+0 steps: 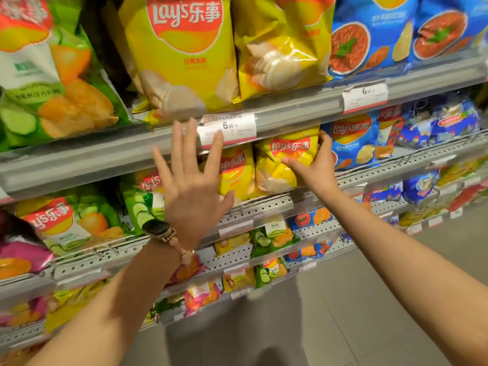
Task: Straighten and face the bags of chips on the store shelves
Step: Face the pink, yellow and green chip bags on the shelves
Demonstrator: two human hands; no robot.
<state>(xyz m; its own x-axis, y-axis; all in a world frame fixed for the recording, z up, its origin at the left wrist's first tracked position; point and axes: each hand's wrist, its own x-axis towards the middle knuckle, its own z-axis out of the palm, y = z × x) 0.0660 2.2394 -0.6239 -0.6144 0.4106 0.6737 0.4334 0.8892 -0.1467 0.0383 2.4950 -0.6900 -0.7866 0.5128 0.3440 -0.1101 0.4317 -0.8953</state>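
Head view: right hand (315,165) clamps yellow bag (284,165); left hand (191,180), at nine o'clock, fingers splayed; bag could topple its neighbour (235,175).

Both forearms are bare; the left wrist wears a dark-faced watch (156,227) and a pink beaded bracelet (176,244).

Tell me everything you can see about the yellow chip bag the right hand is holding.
The yellow chip bag is glossy crinkled foil with a red Lay's logo and pictured chips low on its front. It stands upright on the second shelf, facing out, its top just below the price tag rail. The right hand grips its right edge, thumb across the front. Another yellow bag touches its left side.
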